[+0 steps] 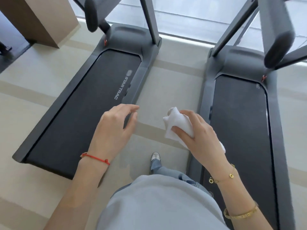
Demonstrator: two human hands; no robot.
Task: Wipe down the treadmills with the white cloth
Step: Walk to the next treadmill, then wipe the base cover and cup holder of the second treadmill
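Two grey treadmills lie ahead, seen from above. The left treadmill [93, 97] has a dark belt marked STAR TRAC; the right treadmill [240, 122] runs down the right side. I stand in the aisle between them. My right hand [199, 135] is shut on a crumpled white cloth [177, 125], held in the air above the aisle near the right treadmill's left rail. My left hand [114, 128] hovers with fingers apart and nothing in it, over the right rail of the left treadmill.
Beige striped carpet [171, 83] fills the aisle. Handrails with dark padded ends [90, 14] [277, 47] hang over each deck's front. A brown column [43, 19] stands at the far left. Bright windows line the far wall. My foot [155, 157] is on the carpet.
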